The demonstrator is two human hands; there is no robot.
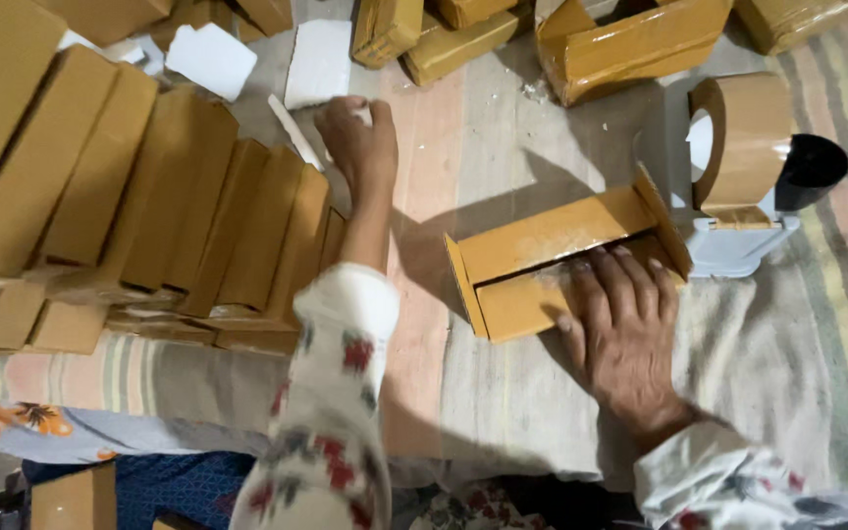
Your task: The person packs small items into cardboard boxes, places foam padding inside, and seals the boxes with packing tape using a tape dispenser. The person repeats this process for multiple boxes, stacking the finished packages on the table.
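Left hand (360,137) reaches forward, fingers curled; right hand (625,324) lies flat.

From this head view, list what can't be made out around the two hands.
- Left hand: its fingertips curl over white foam pieces; whether it grips one is hidden by the hand itself.
- Open cardboard box: part of its inside is covered by the right hand.
- Tape dispenser: its base is partly behind the box flap.
- Taped boxes: cut off by the top edge.
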